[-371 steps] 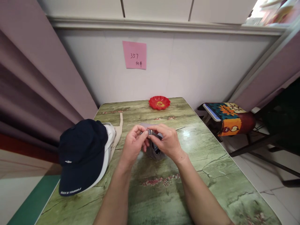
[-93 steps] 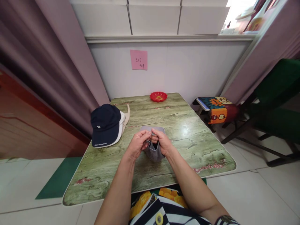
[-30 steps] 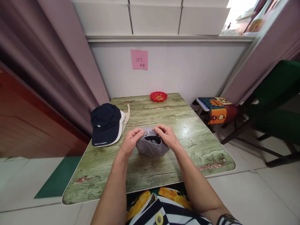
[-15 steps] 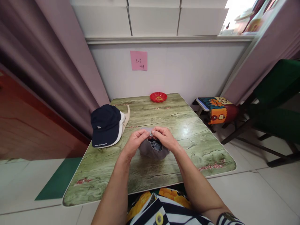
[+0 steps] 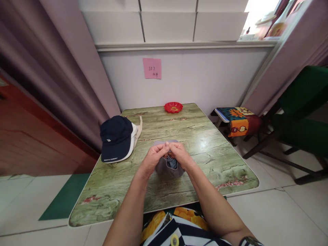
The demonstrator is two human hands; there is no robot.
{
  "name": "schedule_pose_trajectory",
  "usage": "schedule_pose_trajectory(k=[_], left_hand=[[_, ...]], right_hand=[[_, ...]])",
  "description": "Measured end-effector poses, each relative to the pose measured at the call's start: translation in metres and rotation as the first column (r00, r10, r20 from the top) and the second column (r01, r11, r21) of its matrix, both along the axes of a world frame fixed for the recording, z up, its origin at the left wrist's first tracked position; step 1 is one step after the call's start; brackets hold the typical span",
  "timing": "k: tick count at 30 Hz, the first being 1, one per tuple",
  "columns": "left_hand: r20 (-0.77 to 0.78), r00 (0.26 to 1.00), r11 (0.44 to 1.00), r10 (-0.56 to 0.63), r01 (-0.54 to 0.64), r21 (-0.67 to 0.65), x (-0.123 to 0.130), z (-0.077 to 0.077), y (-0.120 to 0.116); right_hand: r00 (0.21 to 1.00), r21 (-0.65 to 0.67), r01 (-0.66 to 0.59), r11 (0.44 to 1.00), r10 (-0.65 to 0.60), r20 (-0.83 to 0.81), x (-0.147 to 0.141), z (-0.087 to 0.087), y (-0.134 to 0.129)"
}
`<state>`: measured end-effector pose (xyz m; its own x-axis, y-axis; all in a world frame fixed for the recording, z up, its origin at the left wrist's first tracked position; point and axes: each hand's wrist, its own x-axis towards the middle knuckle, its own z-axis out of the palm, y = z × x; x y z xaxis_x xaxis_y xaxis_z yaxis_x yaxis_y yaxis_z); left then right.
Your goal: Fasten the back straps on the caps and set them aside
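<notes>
Over the green wood-patterned bench [image 5: 200,130], facing a white wall [image 5: 212,75], both hands' fingers [image 5: 167,147] pinch the strap area of a gray cap [image 5: 166,171], thumbs nearly touching.

Relative to the view one second earlier, in which the left hand [image 5: 151,159] and the right hand [image 5: 182,156] stand apart at either side of an exposed metal buckle, the fingers [image 5: 175,147] now meet over the strap and cover the buckle. The rear opening [image 5: 171,163] of the grey cap [image 5: 167,171], formerly wide and level, appears narrower and slanted. Compared with the earliest view, the camera now takes in the near edge of the counter [image 5: 112,184] and the striped garment [image 5: 188,237].
</notes>
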<state>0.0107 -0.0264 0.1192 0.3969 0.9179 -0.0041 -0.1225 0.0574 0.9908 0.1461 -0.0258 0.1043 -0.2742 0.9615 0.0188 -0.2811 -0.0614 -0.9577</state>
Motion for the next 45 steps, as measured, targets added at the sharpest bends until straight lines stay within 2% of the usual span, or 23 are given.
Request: schedule_pose_trajectory(k=[5, 13, 18, 21, 24, 29, 36, 42, 45], left_hand=[[0.101, 0.995, 0.994, -0.012, 0.023, -0.105, 0.002, -0.007, 0.001], [0.148, 0.989, 0.988, -0.033, 0.054, -0.144, -0.001, -0.014, 0.004], [0.153, 0.988, 0.984, 0.027, 0.0, -0.177, 0.0, -0.01, 0.002], [0.107, 0.994, 0.989, 0.036, -0.02, -0.148, -0.007, -0.007, 0.002], [0.076, 0.997, 0.991, -0.011, 0.022, -0.134, -0.017, -0.004, 0.003], [0.119, 0.993, 0.989, -0.017, 0.034, -0.143, -0.019, -0.003, 0.002], [0.371, 0.925, 0.96, 0.081, 0.027, -0.279, -0.006, -0.01, 0.001], [0.391, 0.911, 0.95, 0.133, -0.004, -0.312, -0.004, -0.014, 0.002], [0.378, 0.915, 0.951, 0.141, -0.02, -0.307, -0.004, -0.015, 0.002]], right_hand=[[0.992, -0.151, -0.038, 0.988, 0.019, -0.125, -0.002, -0.005, 0.001], [0.991, -0.166, -0.064, 0.984, 0.043, -0.127, -0.001, -0.011, 0.002], [0.985, -0.23, -0.048, 0.972, 0.008, -0.171, -0.002, -0.012, 0.004], [0.976, -0.203, -0.06, 0.977, 0.015, -0.216, -0.001, -0.011, 0.004], [0.974, -0.147, -0.095, 0.985, 0.062, -0.22, 0.001, -0.009, 0.003], [0.977, -0.094, -0.104, 0.99, 0.085, -0.194, 0.002, -0.009, 0.001], [0.959, -0.15, -0.065, 0.987, 0.021, -0.282, -0.005, -0.015, 0.001], [0.937, -0.234, -0.06, 0.97, -0.027, -0.349, -0.008, -0.018, 0.002], [0.948, -0.206, -0.057, 0.977, -0.012, -0.317, -0.009, -0.02, 0.002]])
